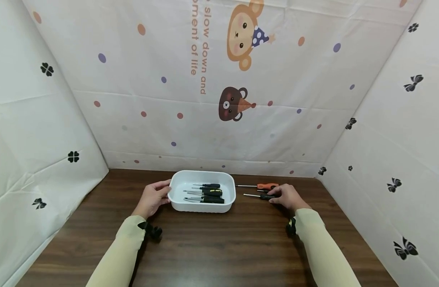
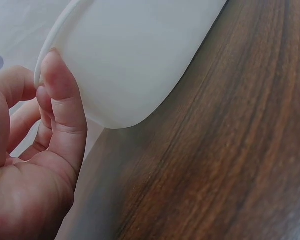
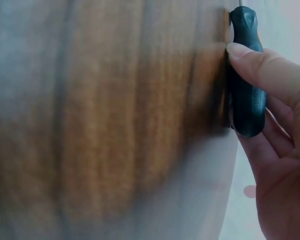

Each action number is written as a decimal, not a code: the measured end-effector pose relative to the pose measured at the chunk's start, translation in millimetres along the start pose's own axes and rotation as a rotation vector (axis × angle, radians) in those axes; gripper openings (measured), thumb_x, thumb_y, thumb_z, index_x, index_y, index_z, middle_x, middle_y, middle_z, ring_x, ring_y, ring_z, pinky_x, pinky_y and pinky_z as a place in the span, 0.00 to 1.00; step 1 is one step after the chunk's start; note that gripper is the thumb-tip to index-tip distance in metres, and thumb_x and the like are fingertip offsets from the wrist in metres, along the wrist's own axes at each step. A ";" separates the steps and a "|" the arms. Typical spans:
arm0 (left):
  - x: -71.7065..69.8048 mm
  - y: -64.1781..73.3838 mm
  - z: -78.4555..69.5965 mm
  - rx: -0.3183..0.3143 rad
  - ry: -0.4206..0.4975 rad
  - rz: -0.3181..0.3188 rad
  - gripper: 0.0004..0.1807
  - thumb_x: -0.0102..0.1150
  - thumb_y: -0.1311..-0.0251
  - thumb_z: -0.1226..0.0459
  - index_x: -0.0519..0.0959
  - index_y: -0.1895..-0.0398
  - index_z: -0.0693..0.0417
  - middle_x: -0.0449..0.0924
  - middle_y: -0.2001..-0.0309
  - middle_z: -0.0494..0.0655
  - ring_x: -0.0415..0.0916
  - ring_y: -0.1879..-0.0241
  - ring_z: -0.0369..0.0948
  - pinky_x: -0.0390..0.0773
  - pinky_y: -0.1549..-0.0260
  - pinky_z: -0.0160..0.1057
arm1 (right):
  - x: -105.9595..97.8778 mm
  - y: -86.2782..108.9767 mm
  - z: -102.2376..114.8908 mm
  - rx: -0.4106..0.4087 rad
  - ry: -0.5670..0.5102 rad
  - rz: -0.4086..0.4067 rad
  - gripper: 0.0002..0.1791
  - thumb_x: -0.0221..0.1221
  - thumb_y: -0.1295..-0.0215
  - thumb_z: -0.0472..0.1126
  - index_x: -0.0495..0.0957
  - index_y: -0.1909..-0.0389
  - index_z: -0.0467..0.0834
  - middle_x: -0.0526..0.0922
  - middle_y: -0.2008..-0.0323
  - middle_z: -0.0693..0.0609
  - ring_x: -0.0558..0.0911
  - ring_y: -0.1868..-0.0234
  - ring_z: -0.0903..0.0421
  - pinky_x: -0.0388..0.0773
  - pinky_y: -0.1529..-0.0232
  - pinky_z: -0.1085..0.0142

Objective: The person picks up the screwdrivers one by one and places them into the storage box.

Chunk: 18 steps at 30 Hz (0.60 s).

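My left hand [image 1: 153, 199] grips the left end of a white plastic basin [image 1: 201, 208], thumb and fingers at its rim, as the left wrist view shows close up. Inside it lie several black-handled screwdrivers [image 1: 213, 200], shafts pointing left. My right hand [image 1: 286, 197], to the right of the basin, pinches a black-handled screwdriver [image 3: 247, 75] by its handle, its shaft pointing left. An orange-handled screwdriver [image 1: 267, 186] lies just behind that hand. Between the two, part of another black-handled screwdriver [image 1: 263, 191] shows, the rest hidden by the fingers.
Everything stands on a dark wood-grain table [image 1: 219, 247]. A white printed cloth [image 1: 190, 131] rises along the table's back edge, with more cloth at the left [image 1: 43, 159] and right [image 1: 377, 159] sides.
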State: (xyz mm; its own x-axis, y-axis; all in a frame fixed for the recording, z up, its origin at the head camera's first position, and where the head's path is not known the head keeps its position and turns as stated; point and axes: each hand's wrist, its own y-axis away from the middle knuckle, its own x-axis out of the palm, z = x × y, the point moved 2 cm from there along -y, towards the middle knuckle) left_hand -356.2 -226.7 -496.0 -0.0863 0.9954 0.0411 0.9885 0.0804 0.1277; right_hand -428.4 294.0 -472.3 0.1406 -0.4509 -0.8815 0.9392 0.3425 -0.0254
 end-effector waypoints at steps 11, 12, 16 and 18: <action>-1.4 -2.7 -2.4 0.011 0.021 -0.004 0.26 0.60 0.29 0.66 0.73 0.29 0.59 0.83 0.49 0.55 0.79 0.72 0.36 0.86 0.71 0.32 | 6.6 3.7 -0.1 -0.011 -0.032 -0.059 0.11 0.74 0.41 0.41 0.90 0.57 0.50 0.89 0.51 0.46 0.82 0.43 0.41 0.78 0.41 0.43; -1.4 -2.8 -2.0 0.011 0.021 0.003 0.26 0.60 0.29 0.66 0.73 0.29 0.59 0.83 0.49 0.56 0.79 0.71 0.36 0.86 0.70 0.33 | 7.1 4.3 -0.8 -0.002 -0.043 -0.062 0.11 0.74 0.42 0.41 0.90 0.57 0.50 0.89 0.51 0.46 0.82 0.43 0.41 0.78 0.41 0.43; -1.3 -3.5 0.9 -0.008 0.028 0.008 0.26 0.61 0.29 0.66 0.73 0.29 0.59 0.82 0.46 0.57 0.79 0.70 0.37 0.87 0.70 0.34 | 8.3 7.3 -1.7 0.017 -0.071 -0.063 0.11 0.74 0.41 0.42 0.90 0.56 0.50 0.88 0.49 0.45 0.80 0.41 0.39 0.77 0.40 0.41; -1.4 -3.6 1.8 -0.011 0.026 0.010 0.26 0.60 0.29 0.66 0.73 0.29 0.59 0.81 0.45 0.58 0.79 0.70 0.38 0.87 0.69 0.34 | 8.6 8.7 -0.5 0.017 -0.082 -0.061 0.12 0.74 0.41 0.42 0.90 0.56 0.49 0.88 0.49 0.45 0.80 0.41 0.39 0.78 0.41 0.41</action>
State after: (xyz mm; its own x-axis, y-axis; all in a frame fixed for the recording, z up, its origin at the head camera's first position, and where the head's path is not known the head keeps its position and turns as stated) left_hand -359.4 -228.3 -498.4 -0.0795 0.9945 0.0678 0.9879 0.0695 0.1384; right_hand -419.2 293.4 -480.3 0.1074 -0.5371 -0.8367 0.9519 0.2986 -0.0695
